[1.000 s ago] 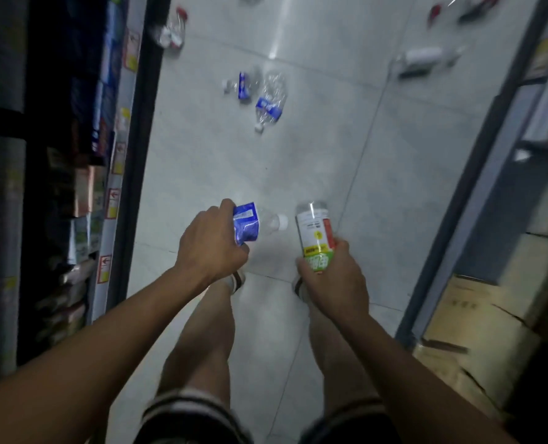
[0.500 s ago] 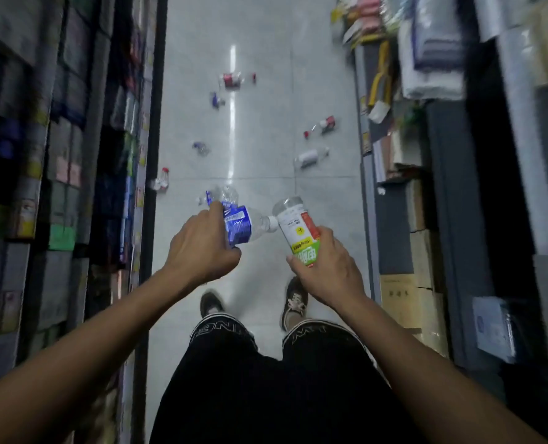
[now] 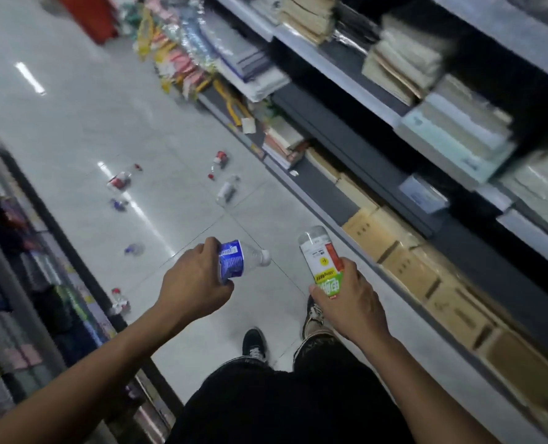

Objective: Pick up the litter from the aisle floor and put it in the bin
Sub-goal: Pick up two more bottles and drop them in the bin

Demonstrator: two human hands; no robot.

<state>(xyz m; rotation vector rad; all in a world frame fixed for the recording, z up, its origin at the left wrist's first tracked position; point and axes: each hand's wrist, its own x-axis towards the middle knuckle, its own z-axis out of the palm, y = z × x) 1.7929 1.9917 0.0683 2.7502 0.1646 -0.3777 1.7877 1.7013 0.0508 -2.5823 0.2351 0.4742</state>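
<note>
My left hand (image 3: 195,285) grips a clear water bottle with a blue label (image 3: 239,261), lying sideways with its white cap pointing right. My right hand (image 3: 346,299) holds an upright bottle with a white, red and green label (image 3: 322,262). More litter lies on the grey tiled aisle floor ahead: a clear bottle (image 3: 227,190), a red-labelled bottle (image 3: 219,158), a crushed red-labelled bottle (image 3: 118,181), small blue-labelled pieces (image 3: 118,204) (image 3: 134,249), and a red-capped bottle (image 3: 118,299) by the left shelf base. A red bin (image 3: 88,16) stands at the far end of the aisle.
Stocked shelves line both sides of the narrow aisle: paper goods and cardboard boxes (image 3: 404,267) on the right, dark packaged goods (image 3: 19,267) on the left. Hanging packets (image 3: 176,65) crowd the far right. My legs and shoes (image 3: 253,344) are below.
The view has lifted and swung to the right, bringing the right shelves and the far red bin into sight. Both hands still hold their bottles and have drawn a little further apart.
</note>
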